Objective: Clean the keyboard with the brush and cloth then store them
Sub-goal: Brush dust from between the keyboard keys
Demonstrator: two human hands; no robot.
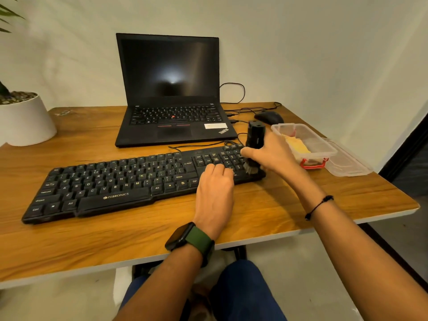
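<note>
- Where the black full-size keyboard (129,179) lies slantwise along the wooden desk top (278,205), its number pad falls at the right end, directly under both hands; its left end is nearer the viewer.
- Right hand (272,154): fingers curled round the black block-shaped handle of the upright cleaning brush (254,144); grey bristles point down and touch the keys at the right edge of the number pad.
- Left hand (215,188): laid flat, fingers extended, fingertips pressing on the keys just left of the bristles; it grips nothing; a dark watch on a green strap (190,239) circles that wrist.
- Clear plastic storage box with a red clasp (303,144): just right of the right hand, open, with a folded yellow cloth (297,145) inside; its clear lid (347,162) lies beside it, nearer the desk edge.
- Behind the keyboard: an open black laptop (171,93) with a dark screen; a black mouse (268,117) stands behind the box.
- Far left: a white round plant pot (25,121).
</note>
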